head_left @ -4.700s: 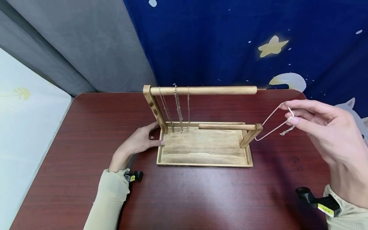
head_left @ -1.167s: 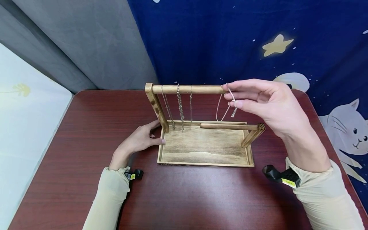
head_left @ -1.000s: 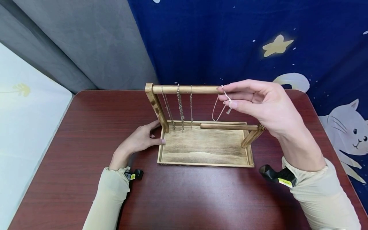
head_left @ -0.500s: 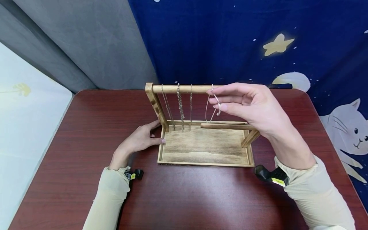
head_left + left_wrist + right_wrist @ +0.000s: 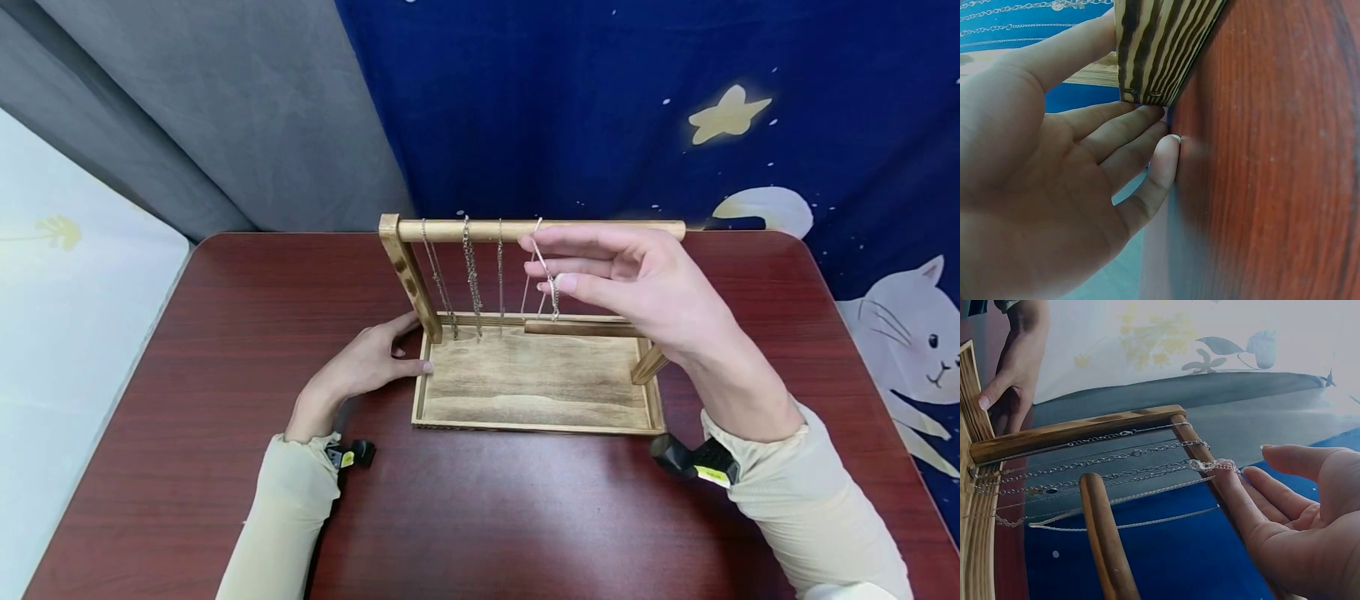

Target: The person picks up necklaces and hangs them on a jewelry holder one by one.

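Observation:
A wooden jewelry stand has a tray base [image 5: 540,400], an upper bar [image 5: 637,225] and a shorter lower peg [image 5: 577,328]. My left hand [image 5: 360,362] steadies the tray's left end, thumb over the rim, the other fingers against the outside in the left wrist view. With thumb and fingers, my right hand [image 5: 637,275] pinches a thin silvery necklace [image 5: 555,307] near its fastening. Its strand crosses the upper bar, and its loop hangs down, as the right wrist view shows. Several silver chain necklaces [image 5: 472,279] hang left of it on that bar.
The stand rests on a reddish-brown table [image 5: 495,508]. Behind the table hang a grey curtain [image 5: 240,108] and a blue one [image 5: 525,108] with stars and a cat. A white panel [image 5: 82,275] borders the left side.
My right hand came from right of the stand to the upper bar with the necklace. It then slid left along the bar toward the hanging chains. My left hand stayed in place.

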`<control>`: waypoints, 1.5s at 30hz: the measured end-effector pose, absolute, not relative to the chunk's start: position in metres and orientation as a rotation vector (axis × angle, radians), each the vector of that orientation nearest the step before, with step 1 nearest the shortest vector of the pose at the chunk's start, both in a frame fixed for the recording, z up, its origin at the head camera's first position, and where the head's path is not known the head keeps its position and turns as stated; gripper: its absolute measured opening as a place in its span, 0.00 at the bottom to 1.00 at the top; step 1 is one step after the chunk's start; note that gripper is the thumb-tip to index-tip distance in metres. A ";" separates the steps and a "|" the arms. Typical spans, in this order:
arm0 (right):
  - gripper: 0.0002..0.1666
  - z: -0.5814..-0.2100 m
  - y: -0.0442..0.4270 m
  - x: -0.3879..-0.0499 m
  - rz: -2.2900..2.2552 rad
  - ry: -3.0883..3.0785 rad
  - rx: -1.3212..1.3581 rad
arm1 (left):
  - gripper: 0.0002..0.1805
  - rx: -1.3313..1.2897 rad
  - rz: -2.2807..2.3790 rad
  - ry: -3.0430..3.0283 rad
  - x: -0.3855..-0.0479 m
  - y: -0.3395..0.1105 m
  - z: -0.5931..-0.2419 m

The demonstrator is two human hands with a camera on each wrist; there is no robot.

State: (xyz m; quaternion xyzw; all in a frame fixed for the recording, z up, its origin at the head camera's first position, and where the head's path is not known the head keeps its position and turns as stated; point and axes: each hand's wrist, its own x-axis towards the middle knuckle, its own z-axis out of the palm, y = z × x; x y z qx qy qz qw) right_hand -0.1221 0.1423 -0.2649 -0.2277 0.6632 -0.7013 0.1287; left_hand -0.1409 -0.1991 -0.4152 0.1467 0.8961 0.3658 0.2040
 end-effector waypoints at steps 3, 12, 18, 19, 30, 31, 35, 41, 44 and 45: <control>0.22 -0.267 0.142 -0.122 -2.026 1.933 -0.668 | 0.49 0.411 1.009 2.509 -0.141 -0.199 -0.415; 0.21 -0.274 0.140 -0.122 -1.962 2.010 -0.659 | 0.48 0.408 0.994 2.516 -0.140 -0.198 -0.415; 0.21 -0.275 0.141 -0.121 -1.926 2.046 -0.665 | 0.47 0.422 0.998 2.522 -0.140 -0.199 -0.415; 0.21 -0.275 0.141 -0.121 -1.924 2.047 -0.663 | 0.47 0.422 0.998 2.522 -0.140 -0.199 -0.415; 0.22 -0.280 0.142 -0.120 -1.865 2.072 -0.666 | 0.47 0.419 0.998 2.527 -0.140 -0.197 -0.417; 0.22 -0.280 0.142 -0.120 -1.862 2.075 -0.667 | 0.47 0.419 0.996 2.526 -0.140 -0.197 -0.417; 0.22 -0.281 0.143 -0.121 -1.827 2.088 -0.651 | 0.47 0.415 0.988 2.521 -0.141 -0.196 -0.416; 0.23 -0.282 0.145 -0.123 -1.731 2.093 -0.610 | 0.46 0.420 0.995 2.524 -0.141 -0.197 -0.416; 0.23 -0.283 0.146 -0.123 -1.718 2.091 -0.598 | 0.46 0.425 1.002 2.528 -0.141 -0.198 -0.415; 0.23 -0.283 0.146 -0.123 -1.720 2.091 -0.596 | 0.46 0.422 1.003 2.527 -0.141 -0.197 -0.415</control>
